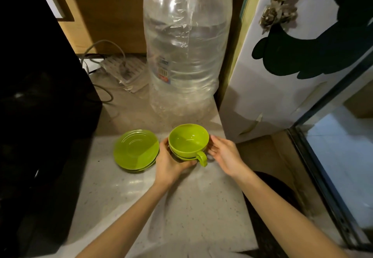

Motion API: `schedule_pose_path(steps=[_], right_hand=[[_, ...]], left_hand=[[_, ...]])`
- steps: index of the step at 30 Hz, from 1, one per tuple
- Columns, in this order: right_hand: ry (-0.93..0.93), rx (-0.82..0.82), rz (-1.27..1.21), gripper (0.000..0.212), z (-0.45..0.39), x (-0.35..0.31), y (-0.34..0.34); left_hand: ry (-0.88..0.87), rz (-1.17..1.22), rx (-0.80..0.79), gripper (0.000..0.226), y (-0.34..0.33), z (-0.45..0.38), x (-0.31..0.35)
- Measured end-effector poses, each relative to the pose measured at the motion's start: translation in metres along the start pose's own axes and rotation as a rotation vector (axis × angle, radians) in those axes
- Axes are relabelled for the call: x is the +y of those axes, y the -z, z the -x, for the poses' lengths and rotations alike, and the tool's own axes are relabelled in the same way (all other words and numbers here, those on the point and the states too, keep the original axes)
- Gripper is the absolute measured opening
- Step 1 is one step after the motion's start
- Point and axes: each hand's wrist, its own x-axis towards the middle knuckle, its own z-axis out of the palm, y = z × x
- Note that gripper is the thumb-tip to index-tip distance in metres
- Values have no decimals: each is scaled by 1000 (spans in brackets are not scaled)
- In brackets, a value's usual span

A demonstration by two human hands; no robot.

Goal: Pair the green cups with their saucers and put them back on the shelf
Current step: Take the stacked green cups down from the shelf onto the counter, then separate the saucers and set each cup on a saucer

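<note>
Here, a green cup [188,140] sat on its saucer [184,156] on the table [197,207], left hand [171,164] grasping the saucer's edge, right hand [224,154] released beside, likely steadying for lifting; spare saucers [136,149] lay alongside.

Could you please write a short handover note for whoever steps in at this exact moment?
Left hand: cupped around the near-left side of the green cup and its base.
Right hand: open, fingers at the cup's right side, apparently just touching.
The cup is upright with its handle toward you, sitting on a green saucer on the stone counter.
A stack of spare green saucers, at least two, lies just left of it; no other cups are in view.
Done: one cup paired.
Left: shelve this pair, then find cups for the spare saucers. The shelf is not visible.
</note>
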Motion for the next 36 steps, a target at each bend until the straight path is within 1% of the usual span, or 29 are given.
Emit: schedule_pose_path(steps=[5, 8, 10, 12, 13, 15, 16, 17, 19, 20, 22, 24, 26, 28, 30, 32, 36], right_hand=[[-4, 6, 45, 21, -1, 1, 1], [-34, 16, 159, 25, -2, -10, -2], [-93, 24, 337, 26, -2, -25, -6], [-144, 5, 600, 30, -3, -40, -11], [-141, -5, 726, 33, -3, -48, -14], [-73, -18, 889, 40, -3, -61, -24], [-21, -25, 929, 41, -4, -67, -31], [38, -37, 964, 41, -5, -73, -39], [150, -85, 1048, 39, -7, -81, -53], [192, -117, 1095, 38, -8, -83, -61], [269, -187, 1204, 36, -9, -82, -77], [341, -259, 1320, 30, -11, -76, -94], [396, -319, 1408, 25, -11, -64, -109], [427, -394, 1405, 25, -15, -47, -121], [400, -470, 1389, 26, -21, -33, -132], [360, -516, 1428, 29, -25, -24, -141], [317, -533, 1556, 36, -31, -10, -151]], left_hand=[[0, -35, 0, 101, 0, -1, 1], [0, -67, -19, 100, 1, -1, 7], [2, -134, -48, 99, 5, -1, 11], [23, -195, -127, 99, 11, -3, 16], [51, -206, -176, 100, 16, -4, 18], [99, -237, -249, 96, 31, -7, 25], [102, -264, -261, 87, 41, -9, 29], [86, -278, -254, 73, 52, -10, 34], [42, -264, -203, 45, 74, -11, 41], [14, -269, -171, 38, 85, -11, 43], [-33, -296, -109, 32, 102, -7, 45], [-54, -306, -32, 30, 113, 0, 46], [-56, -355, 59, 37, 119, 6, 41], [-55, -404, 123, 52, 123, 10, 28], [-37, -405, 141, 72, 125, 13, 13], [-10, -405, 151, 87, 126, 15, 0], [66, -499, 137, 117, 122, 12, -24]])
